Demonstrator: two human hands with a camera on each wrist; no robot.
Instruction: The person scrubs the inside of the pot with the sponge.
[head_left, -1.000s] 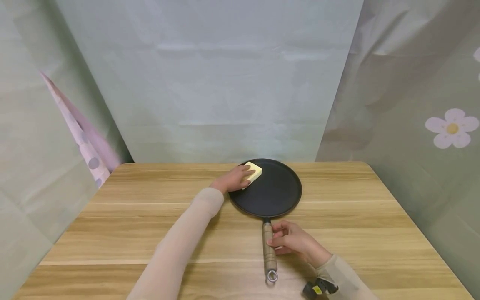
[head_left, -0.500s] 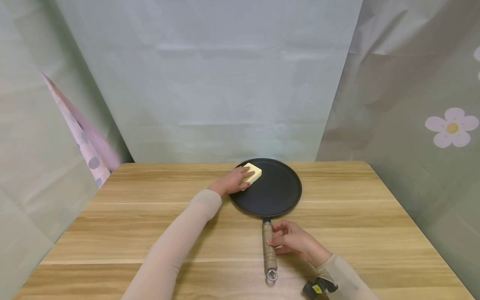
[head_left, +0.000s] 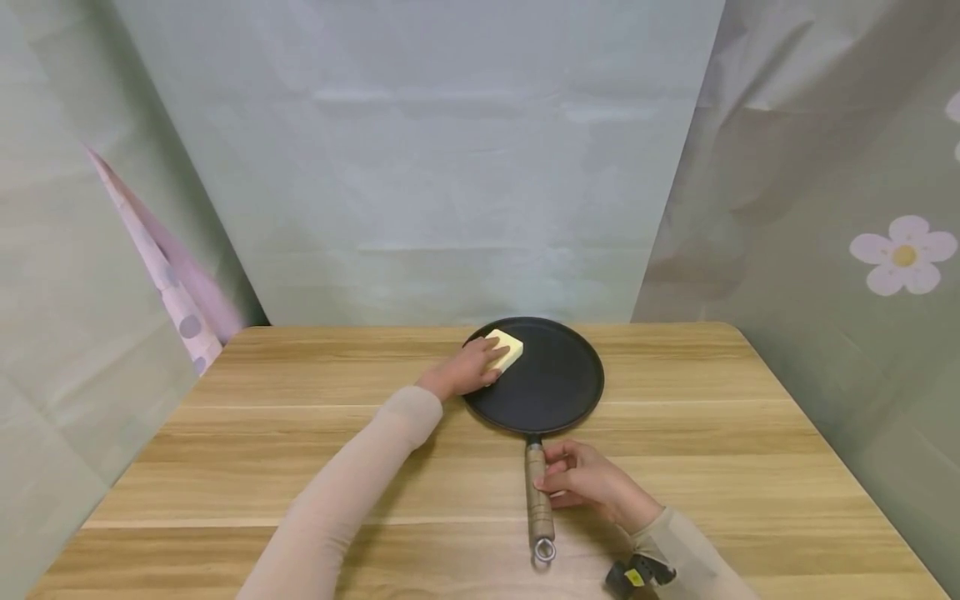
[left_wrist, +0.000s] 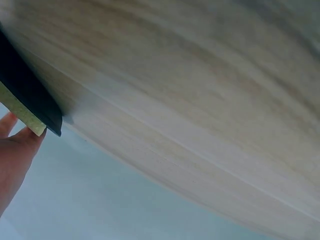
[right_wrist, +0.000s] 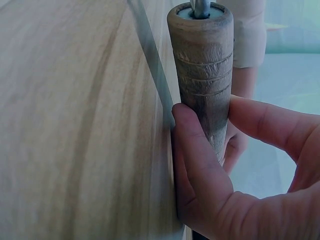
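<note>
A black crepe pan (head_left: 555,379) with a very low rim lies on the table, its wooden handle (head_left: 538,500) pointing toward me. My left hand (head_left: 468,367) reaches over the pan's left side and grips a pale yellow sponge (head_left: 510,348) against the cooking surface. In the left wrist view, fingers hold the edge of the sponge (left_wrist: 22,112) at the pan's rim (left_wrist: 52,117). My right hand (head_left: 592,483) pinches the handle from the right, near its middle. The right wrist view shows thumb and fingers on either side of the ringed wooden handle (right_wrist: 205,65).
The wood-grain table (head_left: 712,467) ends just behind the pan, with a pale hanging sheet (head_left: 465,208) beyond it. More sheeting hangs at both sides, with a printed flower (head_left: 905,256) on the right. A dark strapped device (head_left: 639,575) sits at the right wrist.
My left hand has slid slightly toward me along the pan's left side with the sponge. The right hand and the pan stay where they were.
</note>
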